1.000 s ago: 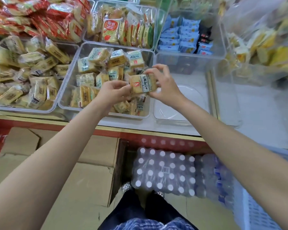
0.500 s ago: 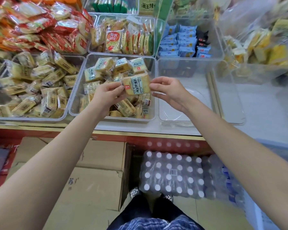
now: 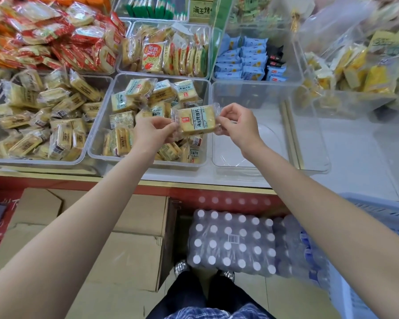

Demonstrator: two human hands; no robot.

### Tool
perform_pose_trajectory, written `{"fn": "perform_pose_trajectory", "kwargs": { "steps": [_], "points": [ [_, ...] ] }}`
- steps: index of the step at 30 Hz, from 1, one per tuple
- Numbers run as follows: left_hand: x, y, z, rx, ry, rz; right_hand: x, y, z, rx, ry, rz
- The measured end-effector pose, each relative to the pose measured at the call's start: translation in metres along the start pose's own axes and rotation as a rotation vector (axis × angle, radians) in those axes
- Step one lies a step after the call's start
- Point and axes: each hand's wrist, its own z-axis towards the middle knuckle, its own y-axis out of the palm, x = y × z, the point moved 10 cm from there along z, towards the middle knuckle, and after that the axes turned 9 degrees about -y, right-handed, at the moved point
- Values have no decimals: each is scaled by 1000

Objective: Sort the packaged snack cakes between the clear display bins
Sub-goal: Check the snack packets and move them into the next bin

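Both hands hold one clear-wrapped yellow snack cake point(image 3: 197, 119) with a blue-green label, lifted above the right side of the middle clear bin point(image 3: 95, 143). My left hand point(image 3: 151, 132) pinches its left wrapper end. My right hand point(image 3: 236, 122) pinches its right wrapper end. The middle bin holds several similar cakes point(image 3: 148, 97). To its right stands a clear bin point(image 3: 247, 95) with nothing in it. The bin on the left point(image 3: 77, 157) is piled with several yellow cakes point(image 3: 44, 116) in brown-labelled wrappers.
Back bins hold red-wrapped snacks point(image 3: 62, 40), orange-labelled cakes point(image 3: 166, 54) and blue packets point(image 3: 247, 58). A clear bag of yellow snacks point(image 3: 355, 65) lies at the right. Below the counter edge are cardboard boxes point(image 3: 115, 245), a shrink-wrapped bottle pack point(image 3: 233, 242) and a blue crate point(image 3: 378, 215).
The cake was in both hands, then in my left hand alone with my right fingers just off it. Now my right hand pinches its right end again. The view has shifted slightly.
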Motion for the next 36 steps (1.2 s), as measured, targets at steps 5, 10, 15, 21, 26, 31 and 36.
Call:
{"fn": "perform_pose_trajectory", "kwargs": {
  "steps": [5, 10, 15, 21, 26, 31, 36],
  "points": [
    [-1, 26, 7, -72, 63, 367, 64, -56, -4, 369, 244, 50],
    [-10, 40, 17, 29, 242, 763, 107, -102, -12, 479, 466, -206],
    [-21, 44, 24, 111, 253, 1001, 146, -77, 1, 352, 589, -225],
    [-17, 18, 30, 219, 274, 1034, 155, -51, 9, 188, 624, -219],
    [-6, 7, 38, 266, 309, 1012, 104, -39, 48, 92, 427, -226],
    [-12, 8, 47, 162, 287, 998, 18, 40, 93, -159, 70, -276],
    [-15, -3, 47, 88, 344, 993, 26, 90, 104, -121, 215, -303]
  ]
}}
